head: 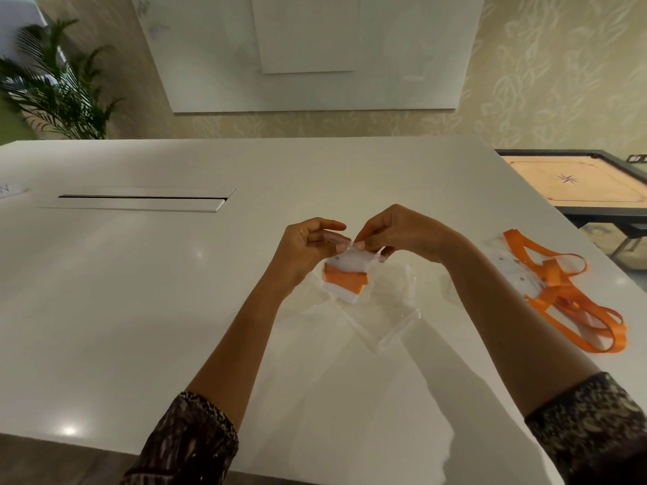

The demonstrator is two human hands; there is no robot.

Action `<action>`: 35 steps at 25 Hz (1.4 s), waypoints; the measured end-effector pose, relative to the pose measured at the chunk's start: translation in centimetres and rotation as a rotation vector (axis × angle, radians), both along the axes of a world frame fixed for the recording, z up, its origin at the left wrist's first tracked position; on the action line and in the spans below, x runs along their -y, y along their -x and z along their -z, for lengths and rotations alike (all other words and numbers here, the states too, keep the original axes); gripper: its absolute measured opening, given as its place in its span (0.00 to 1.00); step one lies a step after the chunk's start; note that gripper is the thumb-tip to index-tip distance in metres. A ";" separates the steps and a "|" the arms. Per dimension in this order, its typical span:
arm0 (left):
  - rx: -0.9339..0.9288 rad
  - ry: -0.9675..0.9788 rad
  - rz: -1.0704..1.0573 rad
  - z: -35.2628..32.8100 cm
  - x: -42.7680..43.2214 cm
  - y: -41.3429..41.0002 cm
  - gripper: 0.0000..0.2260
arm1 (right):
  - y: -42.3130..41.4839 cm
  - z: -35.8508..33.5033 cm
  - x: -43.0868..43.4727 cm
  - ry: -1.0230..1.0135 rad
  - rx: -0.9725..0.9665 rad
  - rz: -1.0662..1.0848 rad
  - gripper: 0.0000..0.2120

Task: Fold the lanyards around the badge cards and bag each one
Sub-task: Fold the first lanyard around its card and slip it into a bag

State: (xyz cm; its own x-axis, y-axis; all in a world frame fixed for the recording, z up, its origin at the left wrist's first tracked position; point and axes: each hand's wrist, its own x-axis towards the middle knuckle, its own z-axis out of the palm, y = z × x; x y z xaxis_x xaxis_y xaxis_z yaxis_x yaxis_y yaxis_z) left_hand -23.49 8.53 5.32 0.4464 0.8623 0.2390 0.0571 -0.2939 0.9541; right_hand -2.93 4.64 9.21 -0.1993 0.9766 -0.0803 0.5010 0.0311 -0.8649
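**A:** Where is the wrapped card?

**B:** Held up just above the table (140, 292), near its middle, between both hands. The badge card (342, 296) is white, with the orange lanyard (345, 277) folded in a band across it. A small clear bag (371, 255) is around its top; how far down the bag reaches I cannot tell

**A:** And the hands?

**B:** The left hand (308, 246) pinches the bag's top edge at the left, thumb and fingers curled on it. The right hand (392, 236) pinches the same edge just to the right, so the fingertips of the two hands almost meet

**A:** What lies under them?

**B:** More clear bags (395, 327), flat on the table right below the hanging card

**A:** Anything to the right?

**B:** A loose heap of orange lanyards (574, 302) with white cards (518, 271) among them, near the table's right edge, well apart from the hands. Farther right, beyond the table, stands a carrom board (577, 187), and a plant (59, 85) is at the far left
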 end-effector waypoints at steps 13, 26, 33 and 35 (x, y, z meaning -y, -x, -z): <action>0.055 0.051 0.043 0.7 -0.9 1.9 0.14 | 2.8 0.3 0.0 -0.233 0.257 0.018 0.13; 0.097 0.162 -0.048 1.0 -1.9 2.4 0.11 | 4.2 1.4 -1.6 -0.299 0.324 0.169 0.11; 0.026 0.167 -0.062 0.6 -2.6 3.0 0.10 | 4.6 1.8 -1.4 -0.326 0.270 0.198 0.03; -0.015 0.181 -0.025 0.4 -2.6 3.1 0.09 | 4.9 2.0 -1.4 -0.334 0.262 0.208 0.03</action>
